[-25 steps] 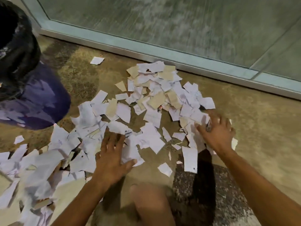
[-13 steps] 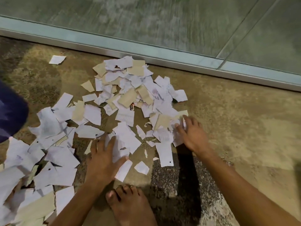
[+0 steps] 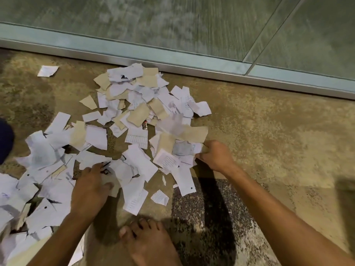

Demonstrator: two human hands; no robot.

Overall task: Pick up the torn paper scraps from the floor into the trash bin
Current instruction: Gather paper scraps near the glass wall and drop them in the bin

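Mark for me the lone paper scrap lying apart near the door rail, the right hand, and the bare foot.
lone paper scrap (image 3: 48,71): head view, middle of the sheet.
right hand (image 3: 215,156): head view, back of the hand.
bare foot (image 3: 149,244): head view, top of the foot.

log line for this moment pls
phase: gathering | left hand: pressing paper scraps | right hand: gripping scraps | trash bin: mostly out of frame
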